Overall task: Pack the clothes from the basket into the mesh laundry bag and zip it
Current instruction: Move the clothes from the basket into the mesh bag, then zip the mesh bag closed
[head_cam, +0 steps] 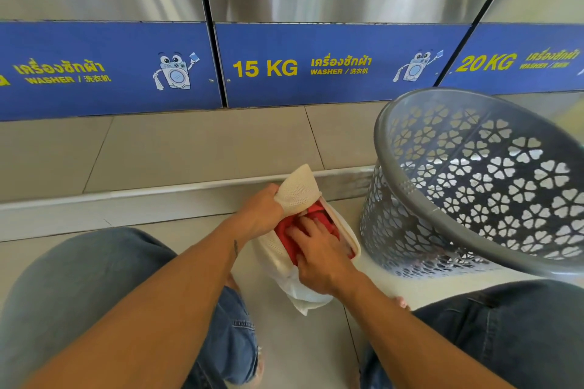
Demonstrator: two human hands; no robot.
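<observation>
Person crouches on a tiled floor (300, 350) in front of a row of washers (316, 66), knees in jeans (79, 294) at 7 and 5 o'clock of the view. The mesh laundry bag (297, 189), white, sits dead centre between the knees, mouth open and facing up. Left hand (262, 210) is clamped on the bag's upper flap at abt 11 o'clock of the opening, pinching mesh to hold the mouth wide. Right hand (319, 249) is pressed flat, fingers together, onto red clothes (319, 213) already inside, coming in from 5 o'clock; it's pushing rather than gripping anything, as far as I can tell. The grey basket (410, 199) stands just beside the bag at 3 o'clock, tipped toward the person; its interior looks mostly bare, tho the bottom shows something dark I can't make out, so whether more clothes remain is unclear. Judging by this, packing is near done and zipping isn't started; zipper itself isn't visible. Risks from here: red fabric sits high near the rim, so when the mouth gets drawn shut the cloth could catch in the zip teeth or bulge out, esp. if the right hand lifts before the load is tamped down. The left pinch is on one flap only, so the opposite edge could fold in. The tilted basket could also tip over if bumped by the right arm.
</observation>
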